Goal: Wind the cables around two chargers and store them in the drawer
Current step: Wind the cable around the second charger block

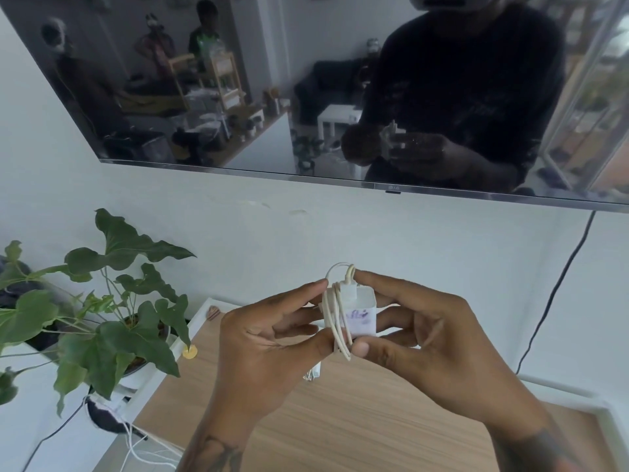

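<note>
Above the counter [340, 420] we raise both palms inward, our left hand [269, 349] and right hand [439, 349] pinching the cable [335, 318]-wrapped charger [362, 315] between closed fingers [381, 284].

white charger [362, 313], purple scribble; cream cable [335, 321]; light wood-grain top [357, 420]; green plant [112, 294].

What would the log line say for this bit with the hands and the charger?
step: winding | left hand: holds wound white cable | right hand: grips white square charger | over wooden top

Smooth white plastic charger [362, 315], matt wood-grain top [340, 420]
</note>
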